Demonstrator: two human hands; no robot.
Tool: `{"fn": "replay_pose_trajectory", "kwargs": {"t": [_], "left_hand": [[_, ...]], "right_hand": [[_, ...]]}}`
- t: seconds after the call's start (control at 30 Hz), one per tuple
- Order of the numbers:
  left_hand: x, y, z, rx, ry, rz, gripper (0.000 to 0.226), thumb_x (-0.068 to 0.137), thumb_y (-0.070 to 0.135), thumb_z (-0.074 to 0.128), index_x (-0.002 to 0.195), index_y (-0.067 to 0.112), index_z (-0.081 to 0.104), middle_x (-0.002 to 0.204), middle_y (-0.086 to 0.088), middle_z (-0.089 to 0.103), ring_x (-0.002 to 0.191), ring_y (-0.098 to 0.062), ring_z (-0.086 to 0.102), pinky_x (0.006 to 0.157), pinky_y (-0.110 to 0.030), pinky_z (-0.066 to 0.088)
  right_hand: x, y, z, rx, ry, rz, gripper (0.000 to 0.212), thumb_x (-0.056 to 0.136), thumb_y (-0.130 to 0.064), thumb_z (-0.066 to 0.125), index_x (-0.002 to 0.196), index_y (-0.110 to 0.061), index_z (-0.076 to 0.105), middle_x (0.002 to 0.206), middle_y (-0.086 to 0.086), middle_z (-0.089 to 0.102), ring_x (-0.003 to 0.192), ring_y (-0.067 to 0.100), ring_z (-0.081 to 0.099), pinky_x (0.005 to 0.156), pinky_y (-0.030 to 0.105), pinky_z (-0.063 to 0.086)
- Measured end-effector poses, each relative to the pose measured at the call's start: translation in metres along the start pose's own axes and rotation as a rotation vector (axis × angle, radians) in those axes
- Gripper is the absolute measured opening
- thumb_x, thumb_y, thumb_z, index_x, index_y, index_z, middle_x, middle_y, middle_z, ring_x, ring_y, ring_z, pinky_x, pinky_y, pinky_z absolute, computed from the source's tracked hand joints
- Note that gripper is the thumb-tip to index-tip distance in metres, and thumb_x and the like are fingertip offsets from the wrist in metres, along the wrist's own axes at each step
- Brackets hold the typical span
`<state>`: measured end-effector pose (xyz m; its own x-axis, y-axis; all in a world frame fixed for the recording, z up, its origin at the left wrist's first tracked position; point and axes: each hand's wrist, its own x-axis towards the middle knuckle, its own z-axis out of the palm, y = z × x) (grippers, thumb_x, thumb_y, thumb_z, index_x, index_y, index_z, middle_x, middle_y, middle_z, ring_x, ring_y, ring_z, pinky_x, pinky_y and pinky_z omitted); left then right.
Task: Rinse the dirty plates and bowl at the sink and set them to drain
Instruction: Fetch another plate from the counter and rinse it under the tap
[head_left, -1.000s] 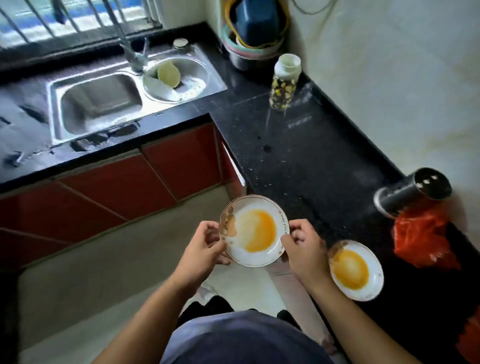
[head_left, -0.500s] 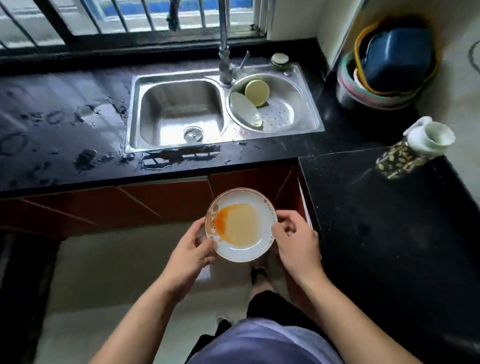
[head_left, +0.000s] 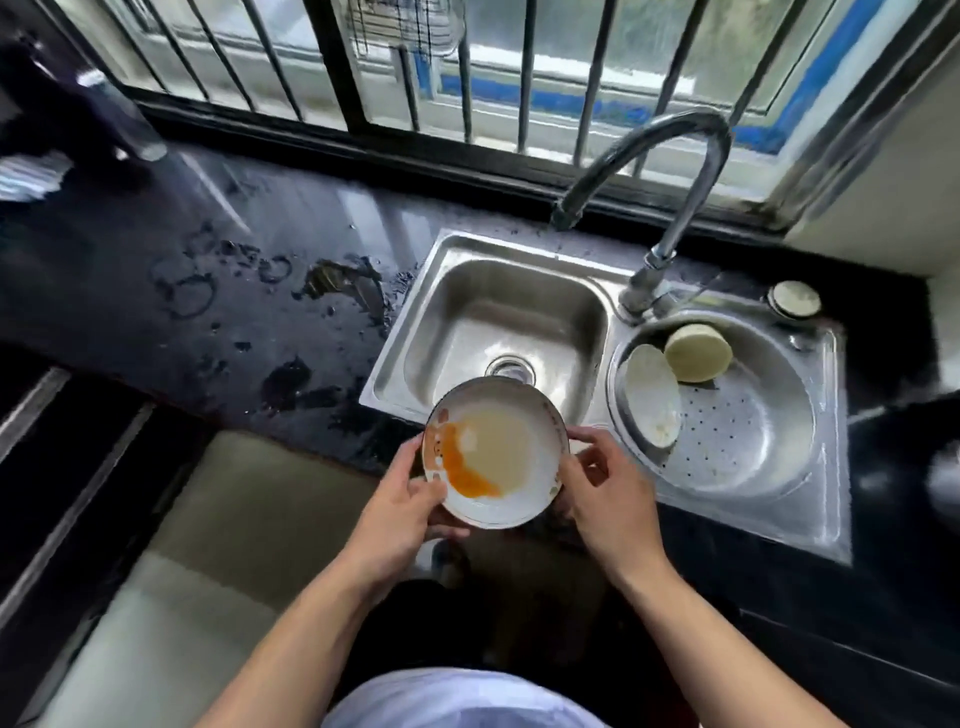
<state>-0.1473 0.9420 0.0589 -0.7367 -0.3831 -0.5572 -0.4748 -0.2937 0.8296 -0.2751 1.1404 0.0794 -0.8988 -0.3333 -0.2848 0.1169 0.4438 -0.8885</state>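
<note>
I hold a white plate (head_left: 514, 441) smeared with orange sauce over the near rim of the steel sink basin (head_left: 498, 322). My left hand (head_left: 400, 512) grips its left edge, thumb on the rim. My right hand (head_left: 605, 493) grips its right edge. The plate tilts to the left and the sauce has pooled at its lower left. In the round perforated drain basin (head_left: 748, 431) to the right, a white plate (head_left: 652, 395) leans on edge beside an upturned pale bowl (head_left: 698, 352).
The curved tap (head_left: 670, 156) arches above the sink, spout over the basin's back edge. The black counter (head_left: 218, 291) on the left carries puddles and wet rings. A barred window (head_left: 467, 67) runs behind. A round lid (head_left: 794, 299) sits at the back right.
I have turned from the side counter and stepped up to the sink, carrying the plate. The sauce has slid to the plate's left side. The second dirty plate has left the view.
</note>
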Motion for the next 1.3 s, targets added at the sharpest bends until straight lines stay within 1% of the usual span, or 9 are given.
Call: {"fn": "replay_pose_trajectory", "kwargs": {"t": [0.23,0.33,0.4,0.53,0.7,0.8,1.0,1.1,1.3], "left_hand": [[0.108,0.052,0.004,0.090,-0.032,0.087,0.052,0.108,0.005,0.049,0.148,0.037,0.043,0.109,-0.023,0.075,0.095,-0.042,0.075,0.079,-0.052,0.066],[0.144,0.064,0.002,0.210,-0.016,0.124,0.059,0.103,0.015,0.054,0.124,0.070,0.047,0.093,0.009,0.080,0.073,-0.016,0.075,0.070,-0.029,0.059],[0.167,0.067,-0.001,0.266,0.003,0.107,0.054,0.098,0.031,0.058,0.116,0.079,0.042,0.092,0.017,0.079,0.064,-0.008,0.074,0.069,-0.032,0.052],[0.202,0.071,0.003,0.150,-0.042,0.029,0.048,0.101,0.025,0.055,0.115,0.070,0.049,0.100,-0.013,0.078,0.072,-0.031,0.081,0.082,-0.053,0.063],[0.230,0.073,0.014,0.109,-0.058,-0.050,0.043,0.105,0.010,0.051,0.136,0.039,0.053,0.091,-0.018,0.078,0.070,-0.034,0.080,0.065,-0.043,0.067],[0.240,0.074,0.022,0.077,-0.069,-0.122,0.045,0.099,0.012,0.052,0.135,0.040,0.054,0.100,-0.021,0.077,0.075,-0.043,0.079,0.075,-0.052,0.065],[0.248,0.065,0.038,0.038,-0.024,-0.174,0.045,0.072,0.033,0.057,0.106,0.062,0.061,0.092,-0.004,0.081,0.074,-0.044,0.079,0.069,-0.047,0.065],[0.249,0.061,0.045,0.037,-0.020,-0.176,0.045,0.080,0.025,0.054,0.110,0.059,0.062,0.093,-0.008,0.081,0.075,-0.045,0.079,0.070,-0.047,0.065],[0.245,0.060,0.058,-0.011,-0.018,-0.180,0.047,0.083,0.019,0.054,0.103,0.060,0.067,0.105,-0.014,0.077,0.077,-0.044,0.079,0.067,-0.048,0.067]], "right_hand": [[0.101,-0.022,0.010,0.105,0.048,0.178,0.027,0.097,-0.025,0.062,0.103,-0.050,0.065,0.083,-0.004,0.072,0.059,0.018,0.074,0.050,0.027,0.057],[0.145,-0.015,0.004,0.204,0.134,0.360,0.024,0.098,-0.021,0.058,0.118,-0.033,0.065,0.098,0.001,0.076,0.064,0.024,0.075,0.050,0.030,0.056],[0.177,-0.003,-0.010,0.285,0.248,0.479,0.023,0.099,-0.018,0.053,0.121,-0.018,0.062,0.105,0.009,0.073,0.065,0.024,0.072,0.049,0.032,0.055],[0.234,0.011,-0.052,0.324,0.531,0.630,0.034,0.097,-0.025,0.048,0.126,-0.010,0.057,0.097,0.010,0.069,0.070,0.023,0.072,0.054,0.031,0.053],[0.297,0.020,-0.095,0.229,0.473,0.626,0.046,0.094,-0.041,0.053,0.128,-0.012,0.059,0.125,0.015,0.063,0.090,0.031,0.075,0.067,0.042,0.063],[0.317,0.018,-0.103,0.126,0.391,0.599,0.032,0.089,-0.044,0.055,0.096,-0.013,0.062,0.112,0.018,0.070,0.082,0.034,0.078,0.062,0.044,0.064],[0.340,0.034,-0.112,0.023,0.415,0.604,0.039,0.097,-0.030,0.043,0.078,0.000,0.059,0.075,0.024,0.073,0.065,0.042,0.076,0.065,0.054,0.064],[0.350,0.039,-0.117,-0.090,0.400,0.592,0.045,0.094,-0.023,0.040,0.085,0.014,0.063,0.059,0.022,0.071,0.061,0.038,0.076,0.065,0.047,0.066],[0.349,0.039,-0.118,-0.172,0.412,0.549,0.055,0.090,-0.029,0.036,0.083,0.012,0.072,0.059,0.014,0.073,0.094,0.032,0.074,0.097,0.036,0.057]]}}
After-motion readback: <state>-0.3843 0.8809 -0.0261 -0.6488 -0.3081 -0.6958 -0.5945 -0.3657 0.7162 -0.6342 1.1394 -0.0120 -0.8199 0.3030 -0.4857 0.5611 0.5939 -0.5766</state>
